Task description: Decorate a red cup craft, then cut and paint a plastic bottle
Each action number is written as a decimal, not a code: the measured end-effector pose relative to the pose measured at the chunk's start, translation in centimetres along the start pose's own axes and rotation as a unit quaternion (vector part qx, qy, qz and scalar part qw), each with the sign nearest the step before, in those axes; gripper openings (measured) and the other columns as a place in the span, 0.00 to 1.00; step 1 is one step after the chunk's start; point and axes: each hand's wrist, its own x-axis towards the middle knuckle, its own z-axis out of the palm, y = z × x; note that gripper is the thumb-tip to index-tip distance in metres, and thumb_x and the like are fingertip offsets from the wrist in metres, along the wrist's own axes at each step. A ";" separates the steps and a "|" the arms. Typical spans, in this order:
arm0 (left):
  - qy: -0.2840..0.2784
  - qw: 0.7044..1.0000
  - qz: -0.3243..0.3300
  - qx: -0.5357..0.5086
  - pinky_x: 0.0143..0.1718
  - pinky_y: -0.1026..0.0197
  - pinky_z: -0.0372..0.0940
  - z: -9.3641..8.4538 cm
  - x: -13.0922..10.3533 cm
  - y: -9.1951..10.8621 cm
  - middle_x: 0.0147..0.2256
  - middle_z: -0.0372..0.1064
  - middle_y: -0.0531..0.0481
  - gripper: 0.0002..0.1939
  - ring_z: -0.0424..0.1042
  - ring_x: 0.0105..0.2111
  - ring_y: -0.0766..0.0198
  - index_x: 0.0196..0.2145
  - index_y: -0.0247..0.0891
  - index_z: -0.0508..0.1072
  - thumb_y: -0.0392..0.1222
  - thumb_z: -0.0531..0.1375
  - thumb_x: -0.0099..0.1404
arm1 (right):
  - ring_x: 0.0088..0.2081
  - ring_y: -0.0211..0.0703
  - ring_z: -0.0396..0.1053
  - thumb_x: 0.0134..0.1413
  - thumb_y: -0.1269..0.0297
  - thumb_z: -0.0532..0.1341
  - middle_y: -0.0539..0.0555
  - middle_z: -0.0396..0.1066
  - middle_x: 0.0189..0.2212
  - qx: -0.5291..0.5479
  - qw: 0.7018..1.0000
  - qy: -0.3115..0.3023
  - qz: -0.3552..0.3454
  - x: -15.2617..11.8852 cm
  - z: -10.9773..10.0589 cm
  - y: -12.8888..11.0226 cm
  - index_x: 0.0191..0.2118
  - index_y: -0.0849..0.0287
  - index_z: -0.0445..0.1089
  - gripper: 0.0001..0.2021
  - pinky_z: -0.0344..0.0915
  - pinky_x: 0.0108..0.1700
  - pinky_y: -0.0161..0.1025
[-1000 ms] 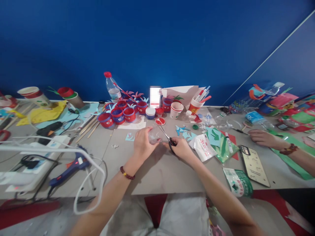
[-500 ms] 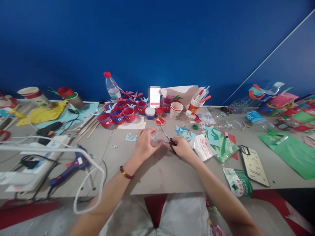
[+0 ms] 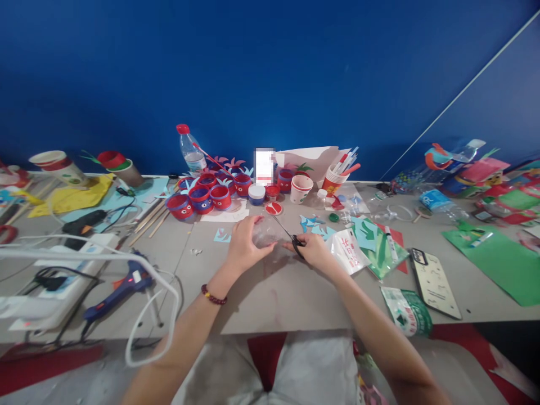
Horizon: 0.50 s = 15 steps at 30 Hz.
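Observation:
My left hand (image 3: 247,244) is curled around a clear plastic piece (image 3: 265,232), thumb at its near side. The plastic is see-through, so its exact shape is hard to make out. In my right hand (image 3: 314,252) are scissors (image 3: 297,243) with black handles, their blades pointing away and left, beside the plastic. Just beyond the blades lies a red and white lid (image 3: 273,208). Light-blue paper cutouts (image 3: 312,224) lie beyond my right hand, and a scrap of light-blue paper (image 3: 223,235) is left of my left hand.
Red and blue paper-ring figures (image 3: 202,198), a bottle (image 3: 192,151) and a paper cup (image 3: 301,188) stand at the back. To the left are a glue gun (image 3: 120,289) and a power strip (image 3: 78,275). A phone (image 3: 436,284) and green sheet (image 3: 498,264) lie right.
My left hand has shifted slightly left and its grip has opened wider around the plastic, which shows more now. The scissors have moved slightly right.

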 end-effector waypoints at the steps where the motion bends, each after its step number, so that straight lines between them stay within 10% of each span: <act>1: 0.010 1.000 -0.007 -0.002 0.53 0.47 0.62 0.0 0.0 0.1 0.47 0.69 0.45 0.34 0.68 0.48 0.53 0.51 0.41 0.61 0.44 0.70 0.49 | 0.18 0.34 0.51 0.46 0.45 0.62 0.46 0.53 0.14 0.011 1.000 -0.002 0.010 0.0 0.0 0.0 0.18 0.57 0.59 0.22 0.46 0.21 0.34; 15: -0.029 0.998 0.015 -0.056 0.49 0.50 0.64 -0.1 -0.2 0.4 0.42 0.70 0.47 0.27 0.69 0.44 0.55 0.48 0.41 0.63 0.41 0.67 0.51 | 0.21 0.34 0.50 0.47 0.48 0.62 0.45 0.52 0.15 -0.067 0.997 0.019 -0.024 -0.2 -0.2 -0.8 0.18 0.56 0.53 0.22 0.47 0.23 0.34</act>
